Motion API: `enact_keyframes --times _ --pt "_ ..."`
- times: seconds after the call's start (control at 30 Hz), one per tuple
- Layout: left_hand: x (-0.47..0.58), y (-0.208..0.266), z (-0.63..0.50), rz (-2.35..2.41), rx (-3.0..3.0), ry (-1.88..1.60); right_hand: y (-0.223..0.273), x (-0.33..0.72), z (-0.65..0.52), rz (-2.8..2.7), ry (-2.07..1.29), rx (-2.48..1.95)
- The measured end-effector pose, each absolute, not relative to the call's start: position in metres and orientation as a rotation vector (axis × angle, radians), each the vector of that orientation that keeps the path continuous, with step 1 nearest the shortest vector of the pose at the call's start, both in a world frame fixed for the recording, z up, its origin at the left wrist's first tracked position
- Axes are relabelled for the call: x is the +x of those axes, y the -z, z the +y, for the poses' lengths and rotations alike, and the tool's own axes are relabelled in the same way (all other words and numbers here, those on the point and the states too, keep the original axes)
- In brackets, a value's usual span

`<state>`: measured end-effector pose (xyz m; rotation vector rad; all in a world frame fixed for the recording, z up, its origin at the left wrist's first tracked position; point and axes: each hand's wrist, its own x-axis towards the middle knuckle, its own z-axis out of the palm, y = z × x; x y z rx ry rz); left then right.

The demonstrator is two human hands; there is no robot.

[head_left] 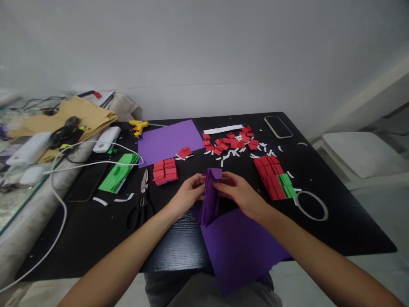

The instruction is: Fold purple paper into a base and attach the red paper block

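Between my two hands a folded piece of purple paper (210, 198) stands on edge above the black table. My left hand (188, 192) closes on its left side, the fingertips partly hidden behind it. My right hand (238, 191) pinches the upper right side, thumb toward me. Just below lies a larger purple sheet (239, 247), hanging over the table's front edge toward my lap. Left of my left hand are black-handled scissors (142, 200) and a block of red paper pieces (165, 171). A red and green paper piece (274, 177) lies right of my right hand.
At the back are another purple sheet (172, 138), a yellow glue gun (138, 127), scattered red paper pieces (223, 144) and a phone (277, 127). Green strips (119, 174) lie left, near a white cable (64, 204). A roll of tape (311, 205) sits right.
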<state>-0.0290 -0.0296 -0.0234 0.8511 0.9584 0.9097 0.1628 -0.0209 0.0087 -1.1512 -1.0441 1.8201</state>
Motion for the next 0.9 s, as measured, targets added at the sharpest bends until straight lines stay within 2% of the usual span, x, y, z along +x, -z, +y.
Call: enact_keyframes --times 0.13,0.3,0.6,0.67,0.77,0.83,0.9 --pt "-0.031 0.022 -0.03 0.867 0.812 -0.823 -0.006 0.165 -0.018 -1.22 -1.666 -1.178" --pt "-0.033 0.012 -0.028 0.797 0.881 -0.795 -0.007 0.165 -0.021 -1.032 -1.649 -1.134" --pt "-0.042 0.005 -0.022 1.08 1.196 -0.589 0.003 0.179 -0.018 -0.975 -1.882 -1.108" --pt "-0.044 0.004 -0.021 1.171 1.243 -0.461 0.011 0.184 -0.015 -1.062 -1.728 -1.229" --pt "-0.048 -0.003 -0.023 1.48 1.486 -0.331 0.016 0.189 -0.017 -1.413 -1.194 -1.366" --pt "-0.051 -0.012 -0.027 1.693 1.768 -0.295 0.014 0.191 -0.025 -1.748 -0.884 -1.305" --pt "-0.053 -0.019 -0.035 1.705 2.066 -0.27 0.011 0.191 -0.035 -2.081 -0.731 -1.186"
